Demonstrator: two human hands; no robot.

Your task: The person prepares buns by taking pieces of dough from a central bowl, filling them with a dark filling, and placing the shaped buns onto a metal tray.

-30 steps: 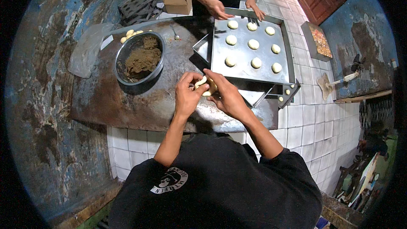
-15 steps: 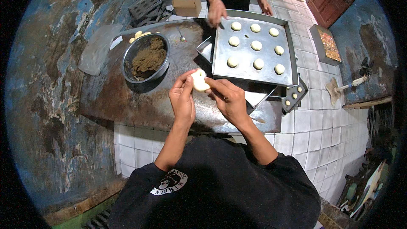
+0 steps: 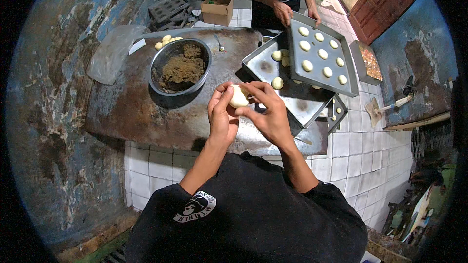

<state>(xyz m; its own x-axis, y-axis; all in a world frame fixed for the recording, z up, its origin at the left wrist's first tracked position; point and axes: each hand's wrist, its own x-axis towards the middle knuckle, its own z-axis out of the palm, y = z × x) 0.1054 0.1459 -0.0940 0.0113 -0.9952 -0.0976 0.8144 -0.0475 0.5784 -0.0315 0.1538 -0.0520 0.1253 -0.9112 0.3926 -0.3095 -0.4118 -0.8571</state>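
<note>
A pale ball of dough [image 3: 239, 96] is held between my two hands above the table's near part. Its left side rests in the curled fingers and thumb of my left hand [image 3: 223, 112]. From the other side, the fingers and thumb of my right hand [image 3: 268, 112] close around it. To the left stands a metal bowl [image 3: 155, 87] with crumbly brown filling [image 3: 183, 70] inside. Several small dough pieces [image 3: 167, 41] lie behind the bowl, and a spoon [image 3: 219, 43] lies to its right.
Across the table, a co-worker's hands [image 3: 283, 13] hold a tilted tray [image 3: 314, 75] of dough balls. Beneath it, another tray [image 3: 304, 104] with dough balls sits on the table [image 3: 122, 112]. A cardboard box [image 3: 217, 10] stands at the back; a plastic bag [image 3: 109, 58] lies far left.
The co-worker has lifted the upper tray and shifted it right, uncovering dough balls in the tray below. The dough in my hands has turned from an open, folded shape into a rounder one.
</note>
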